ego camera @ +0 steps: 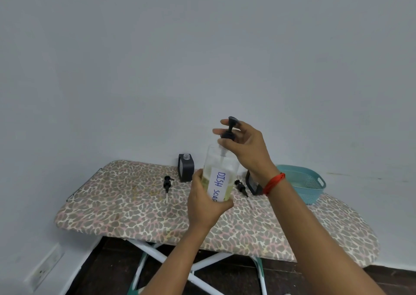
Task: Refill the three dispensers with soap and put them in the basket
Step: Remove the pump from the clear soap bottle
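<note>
Soap bottle (221, 171) was gripped by left hand (207, 202), pump (229, 132) pinched by right hand (243, 146); pump removal, then pouring, was needed.

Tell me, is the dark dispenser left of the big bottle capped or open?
Open. The dark dispenser shows a bare clear neck, nothing on it; a pump lies on the board nearby.

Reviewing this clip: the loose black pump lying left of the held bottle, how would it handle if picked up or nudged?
Probably very light: the pump is a small plastic head with a thin dip tube. Its round collar suggests it may roll in an arc if nudged, though the padded ironing board cover should damp that.
</note>
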